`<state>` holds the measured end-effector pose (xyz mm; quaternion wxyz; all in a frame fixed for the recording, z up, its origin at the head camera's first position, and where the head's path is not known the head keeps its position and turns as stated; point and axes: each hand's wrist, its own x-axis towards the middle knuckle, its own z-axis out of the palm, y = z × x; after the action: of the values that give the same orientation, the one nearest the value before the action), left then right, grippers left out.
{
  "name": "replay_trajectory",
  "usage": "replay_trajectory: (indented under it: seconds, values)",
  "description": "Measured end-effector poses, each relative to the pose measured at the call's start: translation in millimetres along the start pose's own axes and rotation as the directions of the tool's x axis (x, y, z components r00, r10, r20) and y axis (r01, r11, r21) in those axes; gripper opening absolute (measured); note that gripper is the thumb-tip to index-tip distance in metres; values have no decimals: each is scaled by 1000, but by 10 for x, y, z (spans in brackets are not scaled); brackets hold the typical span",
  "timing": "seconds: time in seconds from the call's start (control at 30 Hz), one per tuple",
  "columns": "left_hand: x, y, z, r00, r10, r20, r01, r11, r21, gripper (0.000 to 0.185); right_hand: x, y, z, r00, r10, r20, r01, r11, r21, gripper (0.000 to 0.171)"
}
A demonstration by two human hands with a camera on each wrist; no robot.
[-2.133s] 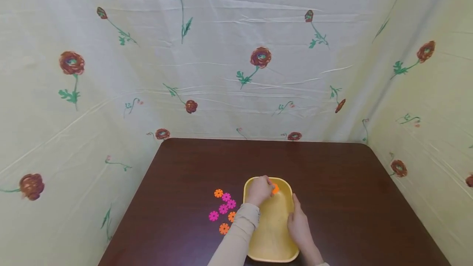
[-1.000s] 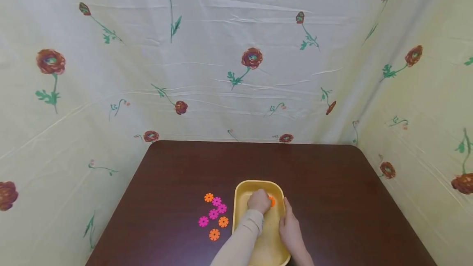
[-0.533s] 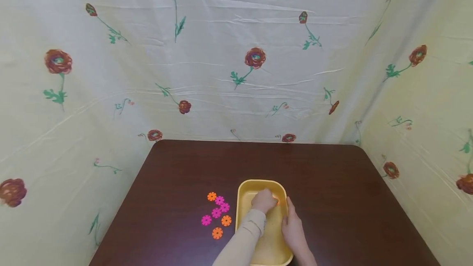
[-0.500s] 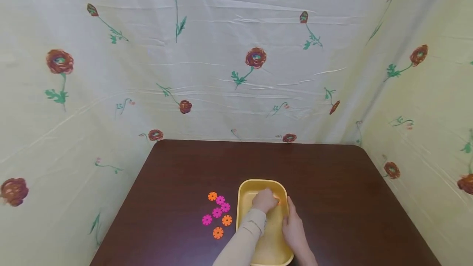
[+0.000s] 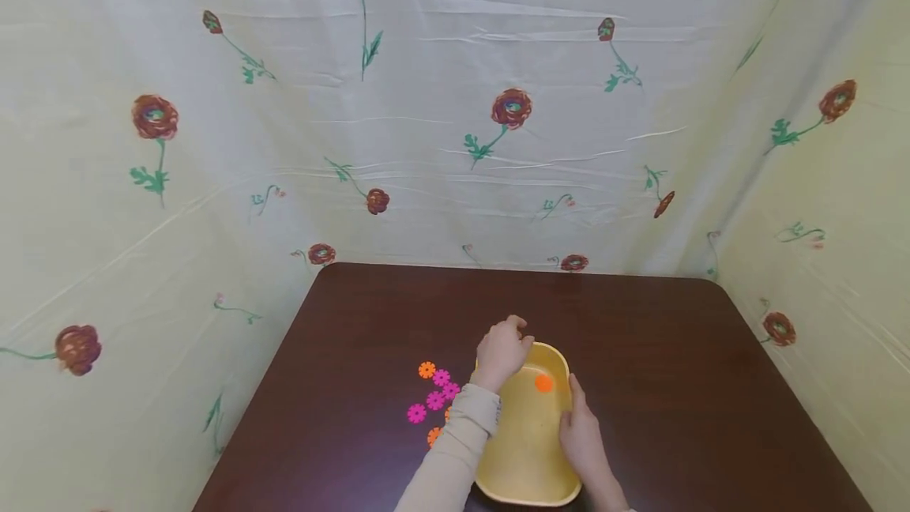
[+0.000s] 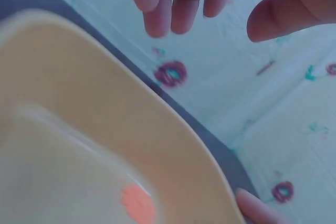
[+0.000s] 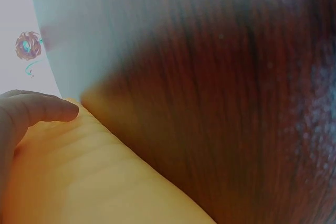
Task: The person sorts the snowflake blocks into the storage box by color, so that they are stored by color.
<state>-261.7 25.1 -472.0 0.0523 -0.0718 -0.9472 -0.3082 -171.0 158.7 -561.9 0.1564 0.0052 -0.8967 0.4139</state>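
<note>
Hiding part of the tray (image 5: pixel 526 457) — apparently empty left hand (image 5: pixel 502 352).

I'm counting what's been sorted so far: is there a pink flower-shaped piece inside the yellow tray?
No, the yellow plastic tray holds only one orange flower-shaped piece; the pink flower-shaped pieces lie on the dark wooden table beside it.

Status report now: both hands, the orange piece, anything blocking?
Left hand empty, above the yellow tray far rim. Right hand rests on tray's right edge. Orange flower piece lies inside tray. Nothing blocking.
</note>
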Motion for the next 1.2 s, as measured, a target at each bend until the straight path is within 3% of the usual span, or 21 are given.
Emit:
replay_trajectory:
  seconds: [0.1,0.23,0.53,0.87,1.2]
  values:
    - [25,-137,-140,997,7,-74,-1,997,72,27,5,19,-6,1000,3,-2,-3,1000,-1,55]
    - [40,-362,-263,992,-16,-127,35,989,147,27,13,33,-15,999,40,33,-40,999,-3,55]
    - [19,-791,-312,980,-73,-188,109,976,191,25,31,30,-47,993,97,74,-97,995,0,55]
    - [-114,-1232,-280,976,-154,-151,184,961,206,25,28,11,-16,995,82,64,-82,997,4,54]
    - [-226,-1543,-162,975,-192,-111,213,950,227,21,25,11,-22,996,73,45,-73,997,0,55]
